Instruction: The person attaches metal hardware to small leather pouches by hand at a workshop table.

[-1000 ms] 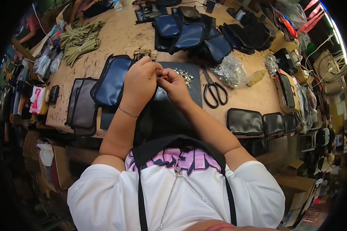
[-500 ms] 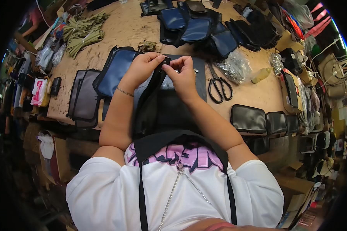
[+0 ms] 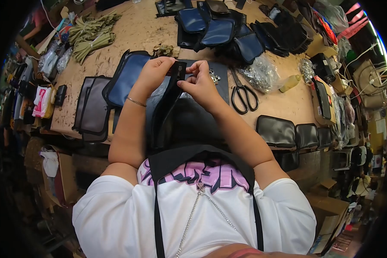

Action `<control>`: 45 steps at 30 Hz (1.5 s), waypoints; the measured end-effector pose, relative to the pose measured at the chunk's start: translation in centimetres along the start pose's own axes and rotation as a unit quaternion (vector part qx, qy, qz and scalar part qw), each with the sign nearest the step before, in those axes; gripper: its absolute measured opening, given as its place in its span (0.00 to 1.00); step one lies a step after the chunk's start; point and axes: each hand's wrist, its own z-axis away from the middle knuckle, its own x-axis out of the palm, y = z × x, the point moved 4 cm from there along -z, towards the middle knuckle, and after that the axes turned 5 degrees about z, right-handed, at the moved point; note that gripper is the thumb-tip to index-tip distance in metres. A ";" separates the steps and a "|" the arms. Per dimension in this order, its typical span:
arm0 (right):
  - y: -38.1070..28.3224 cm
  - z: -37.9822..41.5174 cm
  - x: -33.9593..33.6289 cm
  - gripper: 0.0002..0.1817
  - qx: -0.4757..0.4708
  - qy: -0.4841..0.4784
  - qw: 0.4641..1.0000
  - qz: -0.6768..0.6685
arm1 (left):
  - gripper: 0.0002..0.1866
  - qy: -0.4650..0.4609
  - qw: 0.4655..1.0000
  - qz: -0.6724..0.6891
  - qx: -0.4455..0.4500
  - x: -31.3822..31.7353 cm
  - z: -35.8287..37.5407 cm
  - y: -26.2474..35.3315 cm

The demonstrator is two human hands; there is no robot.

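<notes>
A long black piece (image 3: pixel 167 105), which looks like the zippered edge of a pouch, hangs from its raised top end toward my lap. My left hand (image 3: pixel 152 75) is closed on that top end, thumb over the edge. On its right side, my right hand (image 3: pixel 201 86) pinches the same edge, with thumb and curled fingers close to the zipper; anything small between them is hidden. Just behind the right fingers, small shiny metal parts (image 3: pixel 214 76) lie on a dark sheet (image 3: pixel 221 88).
Black-handled scissors (image 3: pixel 245 98) and a plastic bag of metal parts (image 3: pixel 262 75) lie to the right. Blue pouches (image 3: pixel 217 32) are piled at the back. Black pouches (image 3: pixel 276 131) line the front right edge. Grey panels (image 3: pixel 92 105) and a blue pouch (image 3: pixel 131 81) sit left.
My left hand has shifted slightly left and tilted the black edge, so more of its zipper shows. The right hand has moved slightly, its fingers still at the edge.
</notes>
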 end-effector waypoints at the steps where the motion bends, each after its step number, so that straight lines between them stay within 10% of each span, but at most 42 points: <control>1: 0.1 0.0 0.0 0.27 -0.005 0.002 1.000 0.004 | 0.14 -0.002 1.000 0.003 0.000 0.0 0.1 0.0; 12: -1.3 1.1 0.2 0.22 -0.033 0.015 0.987 0.156 | 0.08 -0.017 0.996 -0.082 0.025 1.0 0.9 0.3; 15: -3.1 1.6 0.6 0.21 -0.225 0.061 0.891 0.388 | 0.10 0.026 0.990 -0.119 0.065 2.3 1.2 -0.2; 21: -4.6 2.2 -0.3 0.09 -0.316 0.109 0.778 0.533 | 0.13 0.084 0.989 -0.111 0.058 2.5 0.6 -1.5; 30: -4.4 8.3 2.9 0.07 -0.232 -0.017 0.904 0.359 | 0.13 0.231 0.952 -0.086 0.180 -1.9 -3.2 -3.4; 33: -4.7 8.3 3.0 0.07 -0.155 -0.173 0.953 0.192 | 0.14 0.074 0.993 0.046 0.074 2.1 -1.1 -1.1; 36: -3.8 7.4 0.7 0.10 -0.193 -0.177 0.950 0.172 | 0.13 -0.066 0.996 0.060 0.014 4.0 0.8 -2.6; 38: -1.9 6.7 -3.5 0.11 -0.025 -0.115 0.977 0.177 | 0.10 -0.091 0.994 0.048 0.020 5.1 2.4 -3.3; 40: 0.1 6.2 -9.6 0.13 -0.013 -0.016 0.941 0.337 | 0.08 -0.100 0.992 0.080 -0.019 5.8 4.4 -3.3; 43: 1.2 7.6 -16.6 0.24 0.152 0.087 0.734 0.656 | 0.09 -0.117 0.991 0.062 -0.021 6.5 5.6 -3.2; 45: 1.8 7.8 -18.7 0.26 0.189 0.074 0.781 0.591 | 0.11 -0.113 0.990 0.079 -0.025 6.8 5.8 -3.4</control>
